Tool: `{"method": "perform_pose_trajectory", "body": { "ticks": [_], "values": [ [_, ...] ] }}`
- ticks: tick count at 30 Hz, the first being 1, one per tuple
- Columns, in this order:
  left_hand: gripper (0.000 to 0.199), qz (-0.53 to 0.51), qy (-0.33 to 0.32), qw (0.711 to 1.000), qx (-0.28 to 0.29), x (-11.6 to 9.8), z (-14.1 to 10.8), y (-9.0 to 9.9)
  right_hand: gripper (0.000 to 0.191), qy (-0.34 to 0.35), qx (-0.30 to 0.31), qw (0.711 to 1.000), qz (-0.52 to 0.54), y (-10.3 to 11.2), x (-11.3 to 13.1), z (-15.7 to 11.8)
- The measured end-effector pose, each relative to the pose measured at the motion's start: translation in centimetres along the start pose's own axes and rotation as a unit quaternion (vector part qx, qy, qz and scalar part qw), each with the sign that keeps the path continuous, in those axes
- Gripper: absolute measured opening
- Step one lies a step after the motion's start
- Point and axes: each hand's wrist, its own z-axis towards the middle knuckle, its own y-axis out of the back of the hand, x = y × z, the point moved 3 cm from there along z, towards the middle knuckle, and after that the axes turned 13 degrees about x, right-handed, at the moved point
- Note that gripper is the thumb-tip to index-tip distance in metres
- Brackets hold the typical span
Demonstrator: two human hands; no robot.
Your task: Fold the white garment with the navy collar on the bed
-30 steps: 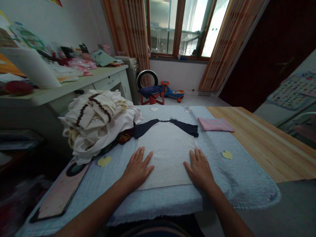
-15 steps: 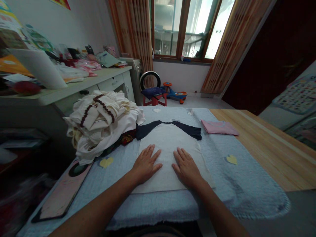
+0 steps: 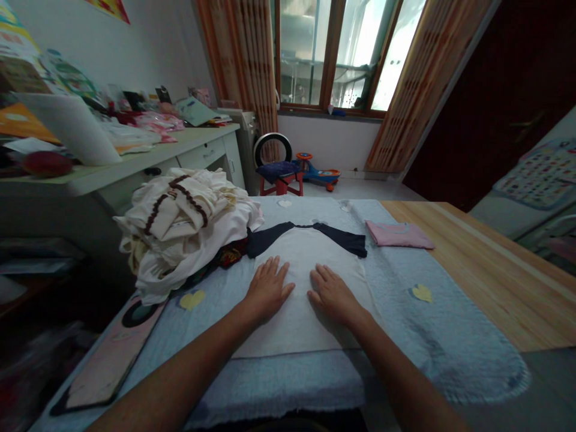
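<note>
Head-worn view, forward and down, over two bare forearms. Left hand (image 3: 269,290) and right hand (image 3: 332,294) flat on a white T-shirt (image 3: 292,327), palms down, fingers spread, nothing gripped, fingertips close together but not touching near the shirt's middle. T-shirt spread out on a blue quilted mat (image 3: 396,318), collar toward the window, navy sleeves (image 3: 342,241) at the far end, hem near the mat's front edge.

Just left of the shirt, a heap of white clothes (image 3: 180,231) with brown trim, touching the left sleeve, and a dark red patterned cloth (image 3: 230,257) tucked at the heap's foot. Just beyond the right sleeve, a folded pink garment (image 3: 398,234) on the mat. Yellow heart patches (image 3: 192,300) on the mat at either side of the shirt. Along the mat's right side, a wooden table (image 3: 490,270); at lower left, a pink board (image 3: 108,360) on the mat.

Farther left, a white desk (image 3: 198,143) crowded with papers and packets. Beyond the mat, a red stool (image 3: 281,187) with a navy seat, a blue ride-on toy (image 3: 317,174), and a window (image 3: 333,54) between striped curtains (image 3: 243,60).
</note>
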Motion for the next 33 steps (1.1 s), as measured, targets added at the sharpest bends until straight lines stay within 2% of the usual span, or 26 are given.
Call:
{"method": "perform_pose_trajectory", "body": {
  "ticks": [5, 9, 13, 17, 23, 25, 29, 33],
  "values": [
    [0.058, 0.007, -0.019, 0.999, -0.030, -0.7, 1.7, -1.1, 0.059, 0.058, -0.023, 0.998, 0.007, 0.0, 1.0, 2.7],
    [0.058, 0.015, -0.008, 0.998, -0.057, -0.5, 1.5, -1.7, 0.060, 0.054, -0.045, 0.998, 0.000, -0.4, -0.5, 3.6],
    [0.058, 0.018, 0.000, 0.998, -0.056, -0.5, 1.3, -1.7, 0.061, -0.001, -0.042, 0.999, -0.011, 0.0, -2.9, 4.2],
    [0.058, 0.020, 0.002, 0.998, -0.054, -0.6, 1.3, -1.5, 0.061, -0.094, -0.037, 0.995, -0.004, 0.5, -5.0, 4.8],
    [0.057, 0.017, 0.008, 0.999, -0.039, -0.6, 1.2, -1.4, 0.063, -0.210, -0.068, 0.975, 0.014, 0.7, -6.6, 4.7],
    [0.057, 0.015, 0.008, 0.999, -0.034, -0.6, 1.1, -1.3, 0.062, -0.222, -0.073, 0.972, 0.017, 0.6, -7.0, 4.5],
    [0.058, 0.005, 0.011, 1.000, -0.019, -0.4, 1.3, -1.1, 0.061, -0.198, -0.064, 0.978, 0.018, 0.5, -8.0, 4.2],
    [0.063, -0.019, 0.040, 0.999, 0.010, 0.2, 2.6, -0.2, 0.061, -0.191, -0.078, 0.978, 0.018, 0.4, -8.7, 4.1]
  ]
}}
